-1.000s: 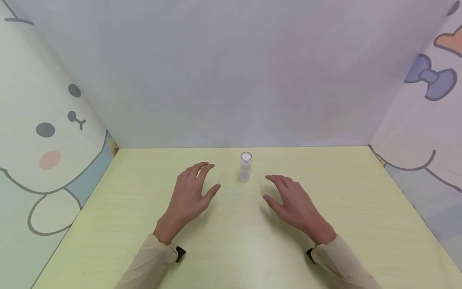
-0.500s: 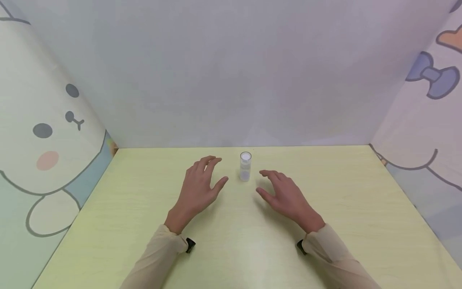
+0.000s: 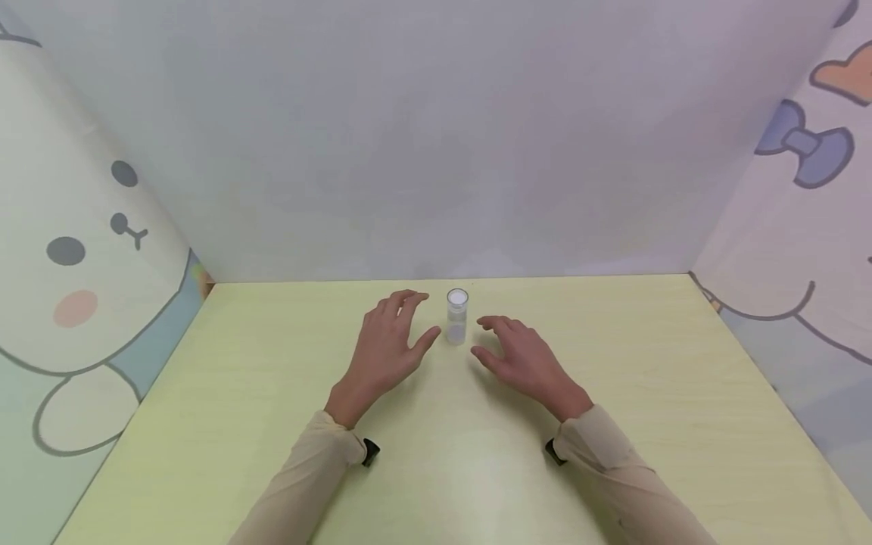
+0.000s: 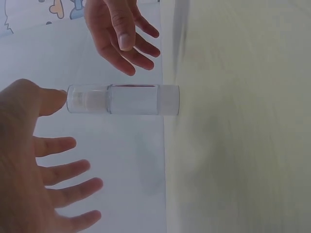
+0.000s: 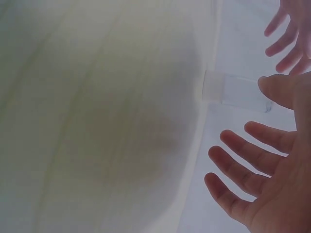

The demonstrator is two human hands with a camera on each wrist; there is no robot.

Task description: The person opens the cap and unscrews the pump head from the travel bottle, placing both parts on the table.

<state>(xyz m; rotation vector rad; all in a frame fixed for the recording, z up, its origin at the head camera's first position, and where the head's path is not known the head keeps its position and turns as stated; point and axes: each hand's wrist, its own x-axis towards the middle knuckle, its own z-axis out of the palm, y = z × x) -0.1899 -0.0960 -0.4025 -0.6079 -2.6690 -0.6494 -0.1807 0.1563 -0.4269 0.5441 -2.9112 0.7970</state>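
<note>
I see the clear bottle [image 3: 456, 322] standing upright on the pale table [image 3: 450, 477], near the greyish back wall [image 3: 436, 136]. Just beside it I have the left hand [image 3: 383, 350] and right hand [image 3: 529, 363], one each side, fingers loosely spread, holding nothing.

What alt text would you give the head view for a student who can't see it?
A left hand and a right hand flank, without touching, a clear upright bottle on a pale table. Cartoon-printed walls stand on both sides.
</note>
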